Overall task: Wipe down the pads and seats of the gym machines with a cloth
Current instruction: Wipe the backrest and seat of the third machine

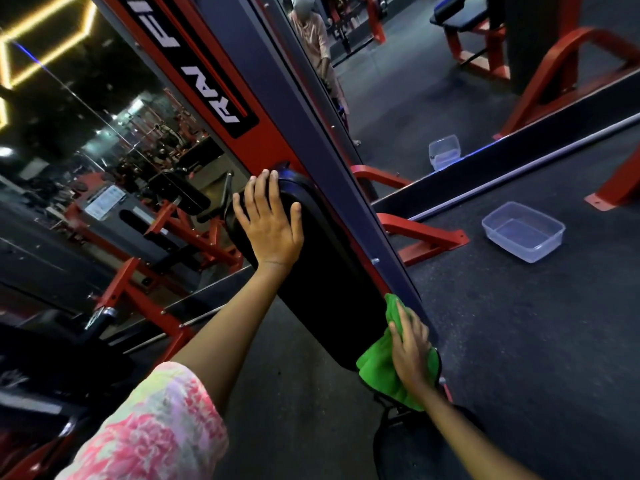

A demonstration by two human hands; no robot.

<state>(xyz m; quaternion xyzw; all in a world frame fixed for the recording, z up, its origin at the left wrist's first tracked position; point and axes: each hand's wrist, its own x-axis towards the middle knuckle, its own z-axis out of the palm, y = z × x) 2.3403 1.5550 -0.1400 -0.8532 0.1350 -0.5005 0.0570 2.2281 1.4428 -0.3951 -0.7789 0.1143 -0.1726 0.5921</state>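
Mid-wipe on back pad [311, 271], long black one bolted to red upright. Left hand [268, 225] flat, fingers spread, bracing pad top. Right hand [410, 348] presses green cloth [379, 370] on pad's lower edge, fingers straight-ish. Next probably: drag cloth upward, firm pressure. Tub [523, 232] on floor nearby.

The left hand [268, 225] lies flat with straight, spread fingers against the upper end of the black back pad [322, 282], its bare forearm reaching up from a floral sleeve [156, 427]. The right hand [410, 348] presses a green cloth [379, 372] with fairly straight fingers against the pad's lower end, the right forearm stretching up from below.
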